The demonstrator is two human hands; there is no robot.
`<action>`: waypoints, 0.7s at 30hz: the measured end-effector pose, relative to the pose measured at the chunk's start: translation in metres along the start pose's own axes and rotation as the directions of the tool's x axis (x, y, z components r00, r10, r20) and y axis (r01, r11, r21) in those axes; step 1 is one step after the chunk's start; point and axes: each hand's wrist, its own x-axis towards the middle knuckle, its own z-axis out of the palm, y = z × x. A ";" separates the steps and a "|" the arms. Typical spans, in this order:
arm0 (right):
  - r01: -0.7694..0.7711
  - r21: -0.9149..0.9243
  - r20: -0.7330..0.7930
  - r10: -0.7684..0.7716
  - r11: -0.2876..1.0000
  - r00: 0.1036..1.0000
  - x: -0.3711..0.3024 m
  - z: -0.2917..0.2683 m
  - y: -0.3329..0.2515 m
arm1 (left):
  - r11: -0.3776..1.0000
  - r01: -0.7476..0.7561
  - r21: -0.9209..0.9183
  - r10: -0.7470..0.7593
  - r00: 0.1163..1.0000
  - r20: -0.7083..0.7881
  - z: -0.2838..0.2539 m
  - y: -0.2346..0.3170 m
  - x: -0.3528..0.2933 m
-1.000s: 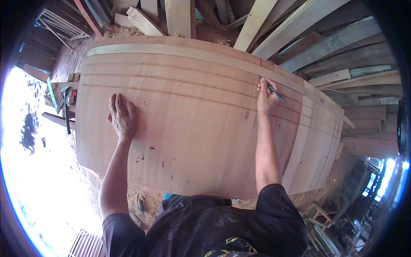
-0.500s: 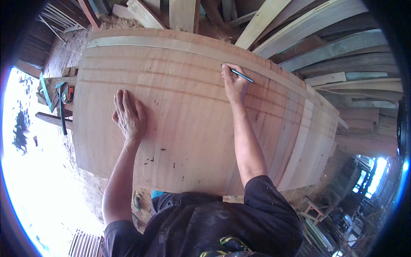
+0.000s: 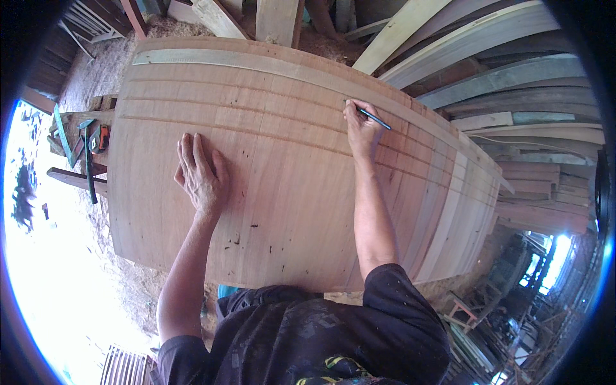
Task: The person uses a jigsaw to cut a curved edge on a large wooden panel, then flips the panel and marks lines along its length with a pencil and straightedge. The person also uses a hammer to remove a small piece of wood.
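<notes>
While the left hand (image 3: 202, 173) lies flat, fingers spread and holding nothing, the right hand (image 3: 359, 128) has its grip closed on a pencil (image 3: 374, 118).

The wide wooden panel (image 3: 289, 212) runs left to right in front of the person, scored with long lengthwise lines. A pale batten (image 3: 256, 62) follows its far edge. Pencil tip meets the wood just beside the batten; its shaft points off to the right. Right hand is nearer that edge; left hand rests mid-panel, well apart. Hand tools (image 3: 90, 144) sit past the left end, stacked planks (image 3: 513, 83) behind.

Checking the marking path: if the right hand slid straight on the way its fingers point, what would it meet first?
Probably the pale strip lying along the wooden panel, just beyond the right hand and its pencil; only bare panel lies between.
</notes>
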 end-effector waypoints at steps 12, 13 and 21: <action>-0.031 0.110 0.048 0.026 0.993 0.998 -0.019 0.059 -0.034 | 0.998 0.052 -0.046 -0.048 0.995 0.084 -0.006 0.000 0.002; -0.052 0.111 0.075 0.044 0.992 0.996 -0.026 0.078 -0.040 | 0.997 0.056 -0.050 -0.051 0.994 0.097 -0.007 0.001 0.003; -0.143 0.090 0.135 0.130 0.986 0.982 -0.030 0.166 -0.050 | 0.995 0.004 -0.095 0.013 0.985 0.173 -0.009 0.000 0.001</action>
